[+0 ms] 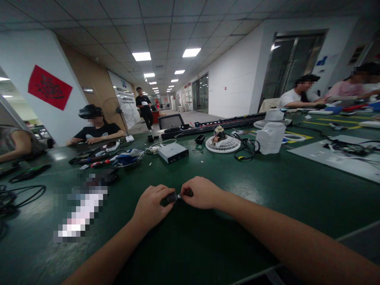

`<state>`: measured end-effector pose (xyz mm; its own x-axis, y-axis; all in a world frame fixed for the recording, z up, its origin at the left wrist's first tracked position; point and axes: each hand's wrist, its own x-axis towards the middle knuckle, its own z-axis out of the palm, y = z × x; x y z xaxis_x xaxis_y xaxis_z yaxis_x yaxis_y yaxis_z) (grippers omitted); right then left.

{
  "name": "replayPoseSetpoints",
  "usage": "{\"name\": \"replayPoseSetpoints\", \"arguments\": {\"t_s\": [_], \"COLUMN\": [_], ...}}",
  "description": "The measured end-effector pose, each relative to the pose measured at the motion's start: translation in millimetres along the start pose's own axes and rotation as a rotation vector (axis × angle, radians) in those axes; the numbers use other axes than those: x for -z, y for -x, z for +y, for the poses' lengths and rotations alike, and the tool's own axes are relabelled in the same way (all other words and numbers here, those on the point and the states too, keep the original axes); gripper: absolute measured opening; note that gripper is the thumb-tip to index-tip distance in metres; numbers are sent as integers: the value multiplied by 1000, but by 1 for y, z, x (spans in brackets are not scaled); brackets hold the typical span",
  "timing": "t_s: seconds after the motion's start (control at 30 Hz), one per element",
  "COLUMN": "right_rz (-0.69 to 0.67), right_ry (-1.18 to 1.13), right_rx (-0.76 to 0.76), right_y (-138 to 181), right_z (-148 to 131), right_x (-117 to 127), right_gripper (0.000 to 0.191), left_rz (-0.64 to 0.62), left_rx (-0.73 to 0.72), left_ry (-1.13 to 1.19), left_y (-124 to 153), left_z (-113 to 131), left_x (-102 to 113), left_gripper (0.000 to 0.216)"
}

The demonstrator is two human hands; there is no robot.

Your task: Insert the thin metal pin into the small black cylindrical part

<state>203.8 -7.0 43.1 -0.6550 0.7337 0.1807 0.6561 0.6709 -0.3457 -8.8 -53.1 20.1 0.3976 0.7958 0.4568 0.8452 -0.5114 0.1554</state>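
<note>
Close to the near middle of the green table, my left hand is closed around a small dark cylindrical part. Its right end has a small, shiny, light-coloured tip. My right hand pinches at that end, with thumb and fingertips pressed together. What lies between those fingertips is mostly hidden, so I cannot make out its kind. Both hands are held low over the tabletop, almost touching each other.
Beyond my hands lie a silver disc drive, a white fan grille with a motor on it, and a white plastic housing. Cables coil at the left. A grey panel lies right. Other people sit around the table.
</note>
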Motion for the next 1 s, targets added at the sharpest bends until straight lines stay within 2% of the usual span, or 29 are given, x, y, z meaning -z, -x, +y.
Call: {"name": "replayPoseSetpoints", "arguments": {"t_s": [0.13, 0.3, 0.47, 0.57, 0.73, 0.87, 1.0], "right_rz": [62, 81, 92, 44, 60, 108, 58], "right_ry": [52, 105, -99, -123, -231, -415, -582], "right_rx": [-63, -168, -128, -62, -84, -67, -13], "right_y": [0, -3, -8, -10, -9, -10, -11], "right_z": [-2, 3, 8, 8, 6, 7, 7], "right_x": [0, -2, -13, -20, -18, -15, -19], "right_gripper": [18, 20, 25, 23, 14, 13, 12], "left_rz": [1, 13, 46, 64, 50, 36, 34], "left_rx": [13, 120, 214, 244, 211, 120, -1], "left_ry": [-2, -5, 20, 28, 46, 70, 121], "left_y": [-1, -1, -2, -3, -1, 0, 2], "left_z": [1, -2, -3, -4, -6, -4, 0], "left_x": [2, 0, 1, 1, -1, -2, 0], "left_gripper": [30, 28, 23, 23, 25, 26, 28]}}
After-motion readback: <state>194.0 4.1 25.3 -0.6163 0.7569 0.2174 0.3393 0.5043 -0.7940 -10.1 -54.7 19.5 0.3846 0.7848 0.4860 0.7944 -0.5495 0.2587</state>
